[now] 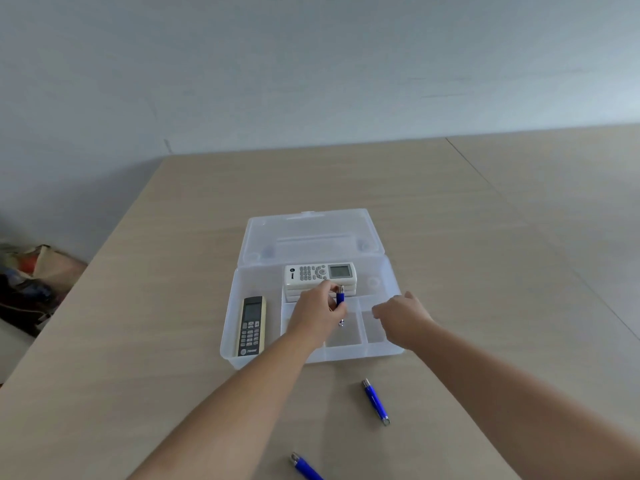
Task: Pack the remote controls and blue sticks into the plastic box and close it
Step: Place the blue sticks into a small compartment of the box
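A clear plastic box (231,306) lies open on the table, its lid (311,237) folded back. Inside, a black and gold remote (252,325) lies at the left and stacked white remotes (320,273) rest at the back. My left hand (317,315) holds a blue stick (340,299) upright over the divided tray (374,329) in the box. My right hand (401,315) hovers over the tray's right compartments, fingers loosely curled, holding nothing. Two more blue sticks lie on the table in front of the box: one blue stick (375,401) at the right, another blue stick (306,467) at the bottom edge.
The box sits on a wide beige table (138,306) with a seam running along its right side. A pile of bags (31,282) lies on the floor past the table's left edge. A plain grey wall stands behind.
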Demonstrator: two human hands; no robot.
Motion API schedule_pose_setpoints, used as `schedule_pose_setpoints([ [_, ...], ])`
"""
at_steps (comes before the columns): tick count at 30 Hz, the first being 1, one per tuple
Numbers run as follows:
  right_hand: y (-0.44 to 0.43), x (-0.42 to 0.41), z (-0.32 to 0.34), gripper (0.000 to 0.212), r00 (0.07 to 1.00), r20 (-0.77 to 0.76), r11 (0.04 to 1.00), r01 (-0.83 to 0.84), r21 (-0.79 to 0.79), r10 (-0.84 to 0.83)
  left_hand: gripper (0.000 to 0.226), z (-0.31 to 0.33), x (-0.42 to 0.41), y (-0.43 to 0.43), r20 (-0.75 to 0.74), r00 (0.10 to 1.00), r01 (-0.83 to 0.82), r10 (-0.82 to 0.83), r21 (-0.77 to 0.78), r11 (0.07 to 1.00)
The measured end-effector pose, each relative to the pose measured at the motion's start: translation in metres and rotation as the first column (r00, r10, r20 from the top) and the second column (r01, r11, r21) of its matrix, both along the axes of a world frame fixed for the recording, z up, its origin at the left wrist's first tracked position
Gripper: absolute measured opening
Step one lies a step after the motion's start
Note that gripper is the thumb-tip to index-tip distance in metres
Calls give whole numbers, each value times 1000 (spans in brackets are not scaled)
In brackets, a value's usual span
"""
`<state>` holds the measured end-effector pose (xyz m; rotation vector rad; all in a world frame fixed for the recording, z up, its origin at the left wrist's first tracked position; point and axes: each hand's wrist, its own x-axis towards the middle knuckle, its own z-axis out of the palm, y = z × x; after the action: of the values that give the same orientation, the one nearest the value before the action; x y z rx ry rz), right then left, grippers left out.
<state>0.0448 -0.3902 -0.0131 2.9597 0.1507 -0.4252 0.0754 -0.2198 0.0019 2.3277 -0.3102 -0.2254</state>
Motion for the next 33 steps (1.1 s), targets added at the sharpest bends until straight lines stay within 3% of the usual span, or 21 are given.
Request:
schedule_pose_setpoints([
  [3, 7, 8, 2, 21, 994, -78, 982, -87, -168, 74, 21, -5, 5, 1, -6, 1000, -2, 2, -16, 1000],
  [5, 10, 14, 0, 26, 991, -109, 970, -99, -222, 76, 22, -7, 6, 3, -6, 1000, -6, 6, -15, 1000],
  [9, 7, 19, -7, 18, 989, -108, 956, -122, -266, 96, 24, -8, 8, 3, -4, 1000, -7, 7, -19, 1000],
  [20, -1, 17, -4, 22, 968, -116, 921, -246, -303, 220, 23, -2, 5, -7, -13, 1000, 15, -15, -15, 1000],
  [24, -13, 14, 6, 33, 985, -1, 978, -171, -117, 172, 27, 3, 3, -18, -30, 999, 35, -35, 13, 999],
  [27, -27, 5, 11, 39, 995, 103, 975, -10, 221, -13, 26, 11, 0, -32, -59, 996, 70, -67, 58, 996],
  [30, -33, -12, 10, 33, 932, 183, 823, 168, 543, -312, 24, 17, -3, -52, -97, 992, 95, -83, 128, 987],
  [33, -40, -24, 3, 26, 809, 72, 534, 314, 785, -583, 5, 21, -7, -71, -147, 983, 138, -109, 204, 969],
])
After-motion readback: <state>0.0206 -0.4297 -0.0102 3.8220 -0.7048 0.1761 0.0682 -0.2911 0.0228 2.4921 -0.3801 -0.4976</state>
